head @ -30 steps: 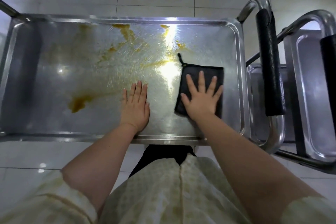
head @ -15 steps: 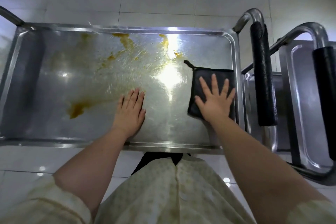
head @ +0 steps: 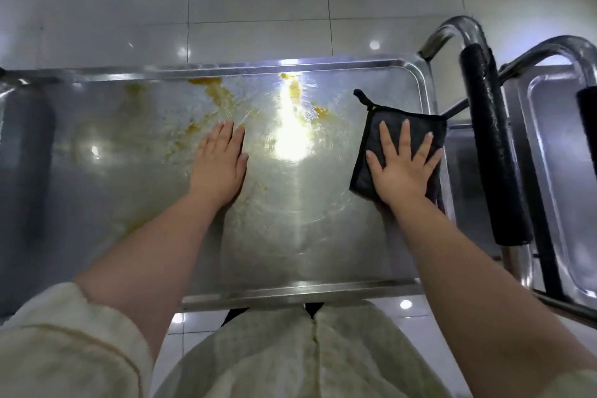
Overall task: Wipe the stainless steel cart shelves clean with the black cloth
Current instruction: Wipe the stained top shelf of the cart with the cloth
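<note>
Your right hand [head: 402, 168], fingers spread flat, presses the cloth [head: 400, 126] by the shelf [head: 290, 252] edge; left hand [head: 219, 165] flat, holding nothing. Yellow stains [head: 213, 90] across the far left remain.

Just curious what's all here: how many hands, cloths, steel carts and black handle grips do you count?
Hands: 2 (left hand, right hand)
Cloths: 1 (black cloth)
Steel carts: 2 (near cart, second cart)
Black handle grips: 2 (near grip, edge grip)
Total: 7
</note>
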Available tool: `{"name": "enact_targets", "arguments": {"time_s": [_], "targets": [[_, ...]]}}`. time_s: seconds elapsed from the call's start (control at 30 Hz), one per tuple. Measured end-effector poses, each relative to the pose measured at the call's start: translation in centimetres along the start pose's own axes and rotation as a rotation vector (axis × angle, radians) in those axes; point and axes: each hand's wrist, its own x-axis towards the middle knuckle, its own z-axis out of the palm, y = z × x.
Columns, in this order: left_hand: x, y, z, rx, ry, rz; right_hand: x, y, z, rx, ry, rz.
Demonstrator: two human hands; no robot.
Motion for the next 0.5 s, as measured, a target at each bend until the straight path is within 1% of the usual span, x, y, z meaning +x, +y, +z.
{"name": "enact_targets", "arguments": {"time_s": [0.07, 0.1, 0.17, 0.27, 0.3, 0.37, 0.43, 0.5], "targets": [[0.3, -0.5, 0.1, 0.026, -0.020, 0.037, 0.8, -3.1, -0.2, 0.039, 0.008, 0.094], [0.3, -0.6, 0.2, 0.035, -0.025, 0.050, 0.9, -5.3, -0.2, 0.050, 0.018, 0.096], [0.2, -0.6, 0.4, 0.041, -0.027, 0.066, 0.4, -10.4, -0.1, 0.061, 0.033, -0.023], [0.3, -1.0, 0.5, 0.050, -0.024, 0.078, -2.0, -18.1, 0.6, 0.051, 0.039, -0.310], [0.4, -1.1, 0.5, 0.057, -0.028, 0.082, -2.7, -19.8, 0.8, 0.042, 0.039, -0.373], [0.5, -1.4, 0.7, 0.064, -0.038, 0.081, -3.2, -20.9, 1.0, 0.041, 0.042, -0.418], [0.5, -1.2, 0.8, 0.050, -0.018, 0.071, -2.5, -19.3, 0.7, 0.038, 0.053, -0.418], [0.5, -1.0, 0.7, 0.025, -0.006, 0.064, -1.3, -16.2, 0.3, 0.047, 0.067, -0.343]]}}
